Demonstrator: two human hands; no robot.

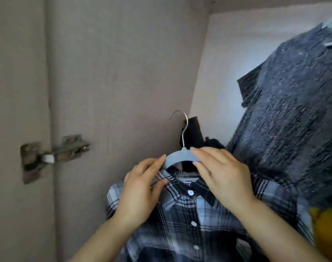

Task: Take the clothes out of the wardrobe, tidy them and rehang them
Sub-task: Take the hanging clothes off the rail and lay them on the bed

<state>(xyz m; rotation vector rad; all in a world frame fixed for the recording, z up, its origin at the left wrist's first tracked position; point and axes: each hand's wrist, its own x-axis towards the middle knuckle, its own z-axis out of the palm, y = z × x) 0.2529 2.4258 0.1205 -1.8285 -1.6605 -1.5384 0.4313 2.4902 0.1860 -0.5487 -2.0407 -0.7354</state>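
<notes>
Head view, beige wardrobe panel [114, 72], rusty hinge [55, 154], dark knit [293, 110] hanging right

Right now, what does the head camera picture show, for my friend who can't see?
The left hand and right hand hold a grey hanger carrying a plaid shirt inside a wardrobe. A dark garment hangs beside it.

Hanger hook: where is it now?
Head view, centre: the hook rises from the blue hanger held by left hand and right hand, right of the hinge.

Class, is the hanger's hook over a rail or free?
Free. The hook shows against bare wardrobe wall, no rail through it; left hand and right hand hold the hanger.
</notes>
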